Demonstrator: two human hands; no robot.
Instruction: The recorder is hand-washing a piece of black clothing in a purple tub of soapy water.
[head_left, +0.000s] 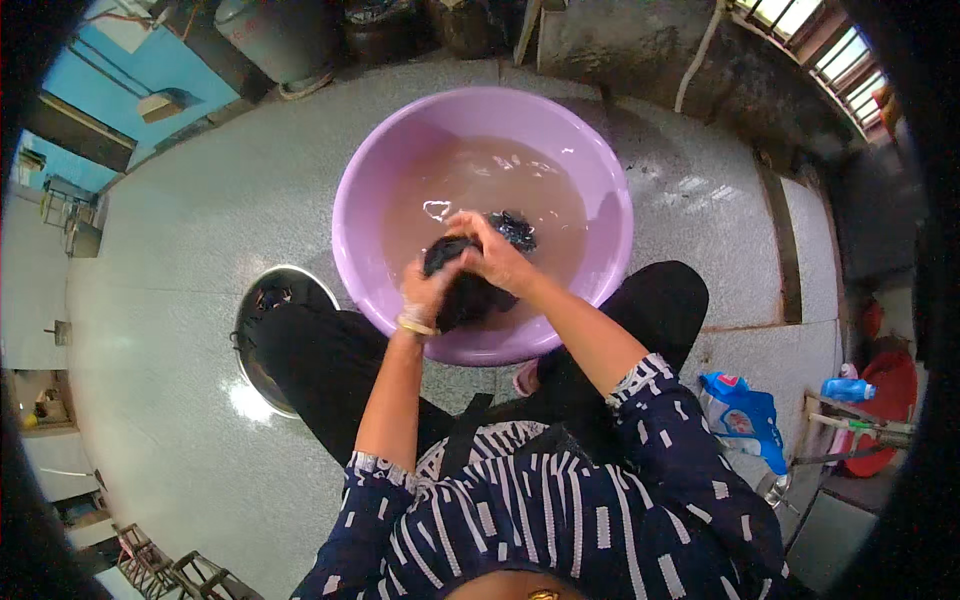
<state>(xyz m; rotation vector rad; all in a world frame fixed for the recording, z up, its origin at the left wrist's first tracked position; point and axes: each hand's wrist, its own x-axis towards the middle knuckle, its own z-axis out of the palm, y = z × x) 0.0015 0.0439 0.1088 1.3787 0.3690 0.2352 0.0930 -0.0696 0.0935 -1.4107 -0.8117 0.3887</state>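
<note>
A large purple plastic basin (360, 285) stands on the floor between my knees, partly filled with cloudy brownish water (465, 176). Over its near side, both hands grip a wet black cloth (469, 296). My left hand (426, 289), with a yellowish bangle at the wrist, holds it from the left. From above and the right, my right hand (491, 255) closes on the same bunched fabric; its fingers are slightly blurred. Just beyond that hand, a dark, shiny patch of fabric (514, 231) shows at the water's surface. The cloth's lower part is hard to make out.
A metal basin (326, 289) holding dark items sits by my left knee, partly hidden by it. To my right lie a blue plastic packet (742, 420) and a blue bottle (847, 389). A grey bucket (274, 45) stands at the far left, near a dustpan (163, 105).
</note>
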